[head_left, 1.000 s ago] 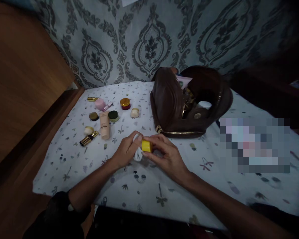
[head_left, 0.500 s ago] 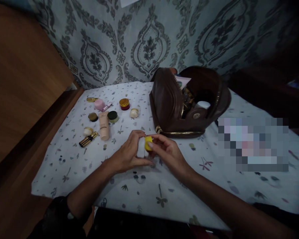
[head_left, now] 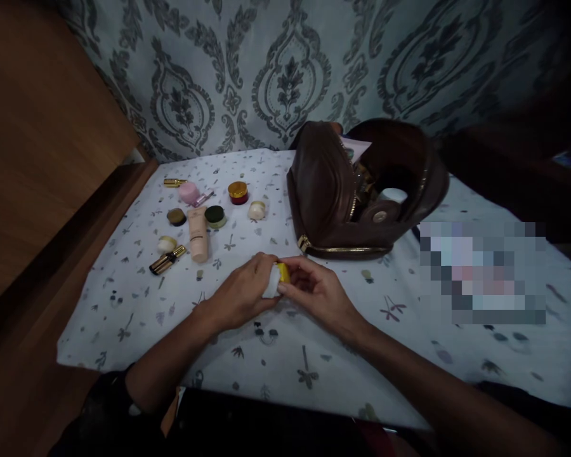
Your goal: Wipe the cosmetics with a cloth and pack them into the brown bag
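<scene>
At the middle front of the table, my left hand [head_left: 250, 285] is closed around a small white thing [head_left: 271, 282], perhaps a jar or a folded wipe; its kind is unclear. A small yellow piece [head_left: 284, 273] meets its right side. The fingers of my right hand [head_left: 321, 292] pinch this yellow piece, which looks like a lid, though I cannot tell whether the two are joined. Fingertips hide part of both. Just behind my hands stands an unzipped brown cosmetic bag [head_left: 326, 190].
Left on the patterned tablecloth [head_left: 133, 279] are a beige tube [head_left: 198, 235], a dark-lidded green jar [head_left: 215, 216], a gold-lidded red jar [head_left: 238, 192], a pink jar [head_left: 188, 192], a small cream jar [head_left: 257, 210] and a black-and-gold tube [head_left: 167, 260]. A blurred-out item [head_left: 485, 270] lies right.
My right fingers have shifted around the yellow piece, and less of the white and yellow shows between my hands. The view has tilted slightly; the things on the table keep their places.
</scene>
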Action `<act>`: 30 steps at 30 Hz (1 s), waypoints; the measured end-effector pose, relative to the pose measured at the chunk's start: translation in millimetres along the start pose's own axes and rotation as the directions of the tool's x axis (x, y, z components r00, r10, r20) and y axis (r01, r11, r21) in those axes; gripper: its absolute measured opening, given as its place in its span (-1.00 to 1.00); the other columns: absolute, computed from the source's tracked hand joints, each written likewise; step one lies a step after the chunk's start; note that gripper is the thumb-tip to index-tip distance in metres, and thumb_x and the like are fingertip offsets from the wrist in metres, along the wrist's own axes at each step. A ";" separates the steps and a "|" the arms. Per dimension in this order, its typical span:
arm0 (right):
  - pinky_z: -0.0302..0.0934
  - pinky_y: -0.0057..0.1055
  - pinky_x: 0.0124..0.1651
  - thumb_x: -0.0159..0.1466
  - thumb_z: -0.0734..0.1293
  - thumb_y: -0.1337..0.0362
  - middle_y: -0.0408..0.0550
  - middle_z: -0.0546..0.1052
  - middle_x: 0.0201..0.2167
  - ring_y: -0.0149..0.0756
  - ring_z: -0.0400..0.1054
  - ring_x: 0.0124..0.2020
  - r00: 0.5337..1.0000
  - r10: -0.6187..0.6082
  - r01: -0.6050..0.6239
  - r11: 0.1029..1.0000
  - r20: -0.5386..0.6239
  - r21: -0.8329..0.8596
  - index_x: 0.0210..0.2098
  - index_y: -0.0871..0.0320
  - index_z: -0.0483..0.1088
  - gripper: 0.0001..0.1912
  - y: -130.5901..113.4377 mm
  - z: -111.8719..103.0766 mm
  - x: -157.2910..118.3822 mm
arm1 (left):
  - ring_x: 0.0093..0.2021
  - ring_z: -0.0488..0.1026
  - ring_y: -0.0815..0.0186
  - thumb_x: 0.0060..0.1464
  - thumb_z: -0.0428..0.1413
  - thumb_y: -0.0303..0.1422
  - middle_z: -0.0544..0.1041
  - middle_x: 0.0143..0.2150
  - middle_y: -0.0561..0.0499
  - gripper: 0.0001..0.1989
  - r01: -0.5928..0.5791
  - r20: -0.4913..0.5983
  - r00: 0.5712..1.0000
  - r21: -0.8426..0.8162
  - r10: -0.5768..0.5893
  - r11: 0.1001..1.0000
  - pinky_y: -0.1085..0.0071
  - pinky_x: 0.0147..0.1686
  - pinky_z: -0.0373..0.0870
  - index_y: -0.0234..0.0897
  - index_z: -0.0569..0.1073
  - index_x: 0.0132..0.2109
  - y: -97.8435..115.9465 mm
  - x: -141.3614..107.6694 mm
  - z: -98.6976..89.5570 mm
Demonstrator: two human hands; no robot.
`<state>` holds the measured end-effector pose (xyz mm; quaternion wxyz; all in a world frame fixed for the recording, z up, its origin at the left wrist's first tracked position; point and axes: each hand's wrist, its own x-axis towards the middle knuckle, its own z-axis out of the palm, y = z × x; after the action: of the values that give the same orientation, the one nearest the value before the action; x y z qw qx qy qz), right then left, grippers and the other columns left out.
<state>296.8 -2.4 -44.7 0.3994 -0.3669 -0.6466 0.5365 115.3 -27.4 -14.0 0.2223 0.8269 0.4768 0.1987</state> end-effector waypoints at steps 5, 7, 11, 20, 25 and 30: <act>0.33 -0.38 -0.31 0.22 0.43 0.17 -0.06 0.47 -0.26 -0.31 0.36 -0.31 0.964 -0.241 0.259 0.946 0.107 -0.196 0.00 0.08 0.43 -0.64 -2.0 -8.0 -0.4 | -0.07 0.46 0.09 0.03 0.21 -0.36 0.45 -0.07 -0.09 -0.58 0.094 0.077 0.993 -0.107 -0.086 0.990 0.20 -0.13 0.42 -0.24 0.24 0.01 0.9 1.8 -8.1; 0.34 -0.36 -0.25 0.27 0.39 0.18 -0.04 0.47 -0.20 -0.30 0.37 -0.25 0.930 -0.308 0.350 0.909 0.202 -0.226 0.05 0.05 0.42 -0.64 -4.9 -12.8 0.6 | -0.10 0.47 0.11 0.01 0.23 -0.31 0.47 -0.10 -0.07 -0.57 0.136 0.137 0.984 -0.198 -0.110 0.971 0.22 -0.15 0.41 -0.25 0.27 -0.01 2.1 3.0 -15.0; 0.34 -0.30 -0.12 0.29 0.38 0.19 -0.01 0.49 -0.10 -0.27 0.40 -0.16 0.897 -0.311 0.378 0.908 0.312 -0.181 0.10 0.01 0.43 -0.62 -11.5 -19.4 2.5 | -0.07 0.46 0.14 -0.10 0.33 -0.28 0.49 -0.08 -0.06 -0.46 0.222 0.259 0.959 -0.426 -0.116 0.877 0.25 -0.09 0.38 -0.26 0.31 0.01 -1.3 4.2 -26.6; 0.34 -0.15 0.08 0.17 0.47 0.17 -0.03 0.52 0.03 -0.12 0.39 0.10 0.946 -0.172 0.158 0.985 0.275 0.074 0.00 -0.09 0.53 -0.62 -22.5 -19.6 2.0 | -0.59 0.38 0.42 -0.08 0.20 0.18 0.47 -0.46 0.05 -0.37 0.460 0.414 0.888 -0.824 -0.201 0.332 0.55 -0.67 0.19 -0.30 0.45 -0.13 -16.8 2.3 -10.2; 0.39 -0.20 0.01 0.11 0.51 0.15 -0.02 0.49 0.05 -0.21 0.44 -0.06 0.992 -0.072 0.058 0.991 0.107 0.123 0.10 -0.06 0.43 -0.44 -13.0 -13.4 1.3 | -0.66 0.38 0.40 -0.11 0.21 0.19 0.45 -0.57 0.07 -0.40 0.480 0.394 0.842 -0.858 -0.369 0.180 0.57 -0.73 0.10 -0.30 0.43 -0.24 -5.3 10.8 -2.1; 0.39 -0.21 -0.02 0.05 0.53 0.06 0.00 0.52 -0.11 -0.24 0.45 -0.14 0.992 0.120 -0.109 0.975 -0.043 0.196 -0.05 0.11 0.44 -0.48 -0.4 -1.7 2.6 | -0.60 0.44 0.34 0.13 0.06 0.11 0.46 -0.53 0.11 -0.51 0.273 0.064 0.864 -0.893 -0.499 0.358 0.56 -0.74 0.13 -0.22 0.33 -0.07 5.3 12.9 7.7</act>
<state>297.2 0.6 -43.7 0.4188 -0.3776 -0.5582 0.6086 129.2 -19.8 -15.9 0.6020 0.4265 0.5067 0.4461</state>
